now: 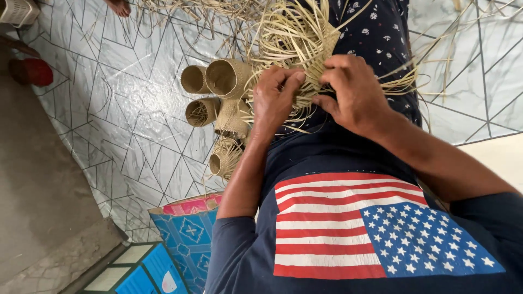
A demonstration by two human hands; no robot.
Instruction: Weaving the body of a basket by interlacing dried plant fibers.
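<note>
A half-woven straw basket [305,41] rests on my lap, loose pale strips fanning out from it in all directions. My left hand [275,98] pinches the strips at its near left edge with bent fingers. My right hand [354,92] grips the weave on the near right side, thumb pressed against the strands. Both hands meet at the basket's near rim. My lap is covered by dark floral cloth [381,32].
Several small finished woven cups [226,76] lie on their sides on the patterned floor [125,109] to my left. A red round object [35,71] sits at far left. A blue patterned box [185,234] stands by my left elbow. Loose straw [190,8] litters the far floor.
</note>
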